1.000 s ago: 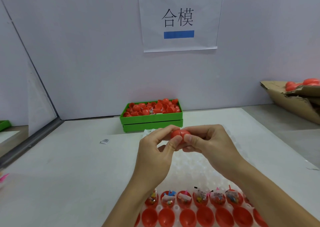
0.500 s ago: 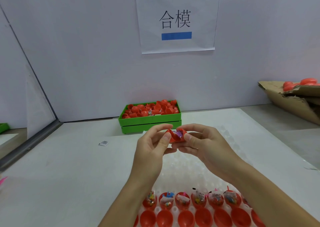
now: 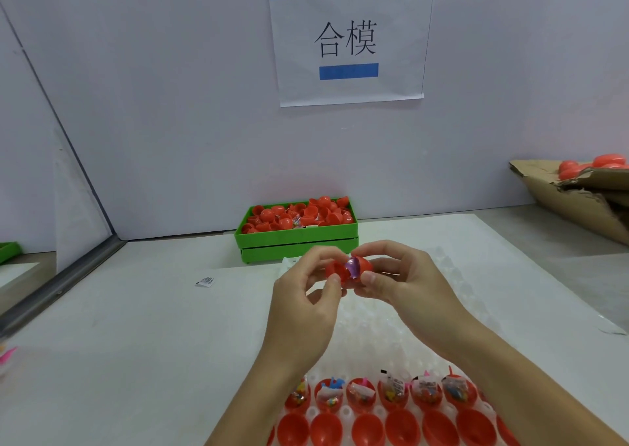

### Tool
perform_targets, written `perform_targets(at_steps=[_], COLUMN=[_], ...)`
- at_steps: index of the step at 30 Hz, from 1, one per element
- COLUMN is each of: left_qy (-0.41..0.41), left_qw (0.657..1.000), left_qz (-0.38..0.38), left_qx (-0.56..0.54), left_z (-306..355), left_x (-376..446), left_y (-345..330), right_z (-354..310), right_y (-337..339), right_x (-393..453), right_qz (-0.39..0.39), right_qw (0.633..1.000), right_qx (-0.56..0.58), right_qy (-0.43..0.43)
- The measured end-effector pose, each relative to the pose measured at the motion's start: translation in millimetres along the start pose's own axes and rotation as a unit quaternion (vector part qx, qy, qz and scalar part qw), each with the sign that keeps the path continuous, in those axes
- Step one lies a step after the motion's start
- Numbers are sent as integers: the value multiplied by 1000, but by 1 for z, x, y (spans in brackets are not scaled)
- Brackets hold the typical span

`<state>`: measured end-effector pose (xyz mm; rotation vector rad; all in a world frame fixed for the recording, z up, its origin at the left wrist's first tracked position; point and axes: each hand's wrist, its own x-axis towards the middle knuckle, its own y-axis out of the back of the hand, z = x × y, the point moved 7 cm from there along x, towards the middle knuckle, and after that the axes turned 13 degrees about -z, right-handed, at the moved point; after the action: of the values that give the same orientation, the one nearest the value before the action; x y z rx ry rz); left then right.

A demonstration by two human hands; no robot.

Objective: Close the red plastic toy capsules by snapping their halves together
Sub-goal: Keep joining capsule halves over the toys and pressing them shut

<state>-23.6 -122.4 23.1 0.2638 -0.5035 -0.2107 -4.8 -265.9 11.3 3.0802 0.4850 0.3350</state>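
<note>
Over the middle of the table both hands hold one red capsule whose two halves stand apart. My left hand (image 3: 306, 295) pinches the empty left half (image 3: 335, 270) between thumb and fingers. My right hand (image 3: 405, 285) pinches the right half (image 3: 362, 268), which has a purple packet showing at its mouth. A white blister tray (image 3: 381, 330) lies below the hands. Its near rows hold several open red halves (image 3: 360, 425), and the row behind them has halves filled with small toys (image 3: 391, 391).
A green bin (image 3: 296, 241) full of red capsule halves stands at the back against the wall. A torn cardboard box (image 3: 578, 200) with red capsules sits at the far right. A small paper scrap (image 3: 205, 281) lies left of the hands.
The capsule was pressed together between both hands one second ago. Its halves have since come apart, showing the purple packet inside.
</note>
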Motion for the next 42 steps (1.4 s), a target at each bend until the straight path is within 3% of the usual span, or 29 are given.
perform_targets(at_steps=[4, 10, 19, 24, 35, 42], left_qy=[-14, -16, -15, -25, -14, 0], left_qw=[997, 995, 994, 988, 995, 998], left_qz=[26, 48, 16, 47, 54, 42], left_qx=[72, 86, 110, 146, 82, 41], left_z=[7, 11, 14, 17, 15, 12], left_x=[-2, -3, -2, -5, -3, -2], left_y=[1, 4, 2, 3, 8, 5], right_z=[3, 8, 7, 5, 1, 3], right_y=[-4, -9, -11, -13, -20, -15], right_x=[0, 2, 0, -1, -1, 0], right_qz=[-19, -33, -32, -39, -68, -30], right_qw=[998, 988, 991, 995, 994, 984], right_qx=[54, 148, 127, 92, 74, 174], right_qy=[6, -12, -3, 11, 43, 11])
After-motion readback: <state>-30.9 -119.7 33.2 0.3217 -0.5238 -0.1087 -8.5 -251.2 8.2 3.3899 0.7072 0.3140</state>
